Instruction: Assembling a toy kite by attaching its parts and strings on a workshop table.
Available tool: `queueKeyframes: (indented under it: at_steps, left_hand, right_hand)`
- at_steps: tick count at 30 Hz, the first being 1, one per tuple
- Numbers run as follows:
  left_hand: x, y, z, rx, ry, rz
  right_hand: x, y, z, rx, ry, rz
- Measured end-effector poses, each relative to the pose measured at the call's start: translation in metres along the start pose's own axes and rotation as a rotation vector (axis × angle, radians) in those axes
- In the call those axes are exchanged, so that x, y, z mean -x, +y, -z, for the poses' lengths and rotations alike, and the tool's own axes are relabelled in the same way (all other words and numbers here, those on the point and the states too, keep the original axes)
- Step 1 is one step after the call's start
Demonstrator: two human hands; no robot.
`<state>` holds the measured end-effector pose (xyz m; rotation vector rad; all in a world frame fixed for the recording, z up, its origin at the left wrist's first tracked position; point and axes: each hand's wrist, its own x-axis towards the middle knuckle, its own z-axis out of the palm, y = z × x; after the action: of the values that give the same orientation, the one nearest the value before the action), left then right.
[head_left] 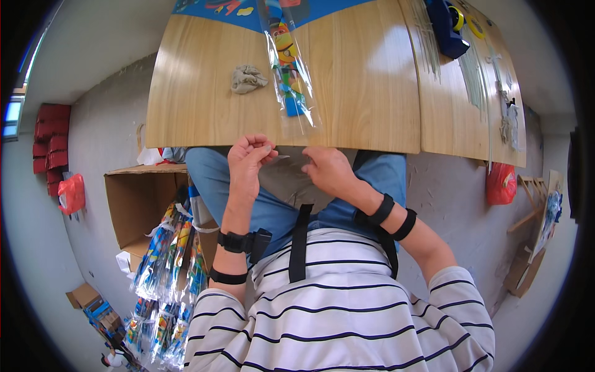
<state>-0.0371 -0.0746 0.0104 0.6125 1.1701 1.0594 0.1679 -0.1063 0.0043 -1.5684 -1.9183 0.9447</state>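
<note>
One clear bag point(304, 126) filled on the desk point(365, 80), many bundles point(164, 248) already packed.
The bag, with a colourful toy point(285, 53) inside, reaches near the front edge; whether it is sealed, one cannot tell. The left hand point(251, 158) seems to pinch a pale strip point(283, 156) (very small); the right hand point(328, 168) is half curled, its hold unclear.
</note>
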Motion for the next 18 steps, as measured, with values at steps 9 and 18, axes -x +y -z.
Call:
queueKeyframes:
  at_steps: [9, 18]
  left_hand:
    - [0.005, -0.001, -0.011, 0.011, -0.048, 0.021]
    - [0.004, 0.016, 0.012, 0.100, 0.008, -0.065]
  right_hand:
    - [-0.010, -0.023, 0.000, -0.087, 0.123, 0.075]
    - [0.009, 0.023, -0.010, 0.523, -0.417, 0.016]
